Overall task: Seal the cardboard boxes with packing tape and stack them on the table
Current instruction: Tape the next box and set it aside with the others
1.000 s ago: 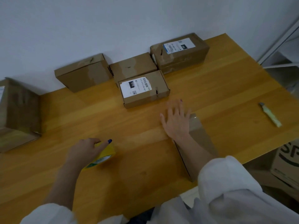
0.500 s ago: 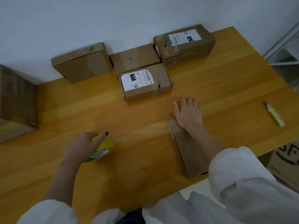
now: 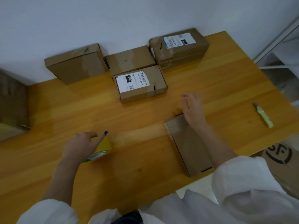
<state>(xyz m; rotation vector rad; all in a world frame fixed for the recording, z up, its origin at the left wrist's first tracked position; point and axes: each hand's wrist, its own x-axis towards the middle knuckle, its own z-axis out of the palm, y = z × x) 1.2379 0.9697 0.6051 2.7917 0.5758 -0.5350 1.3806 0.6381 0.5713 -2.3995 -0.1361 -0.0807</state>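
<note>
At lower right, the flat box [image 3: 189,147] points up-frame from the table [image 3: 137,123] edge, bare wood beside it. Left hand [image 3: 79,147] grips tape [image 3: 103,147]; right hand [image 3: 192,107] hangs loose, empty.

Left hand [image 3: 80,147] grips yellow tape roll [image 3: 101,149] on bench [image 3: 80,110]; right hand [image 3: 192,109] loosely curled above flat cardboard box [image 3: 187,143].

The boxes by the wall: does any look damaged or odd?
Yes. The far-right labelled box has a dark tear beside its label, and the plain box left of it has a small one.
</note>
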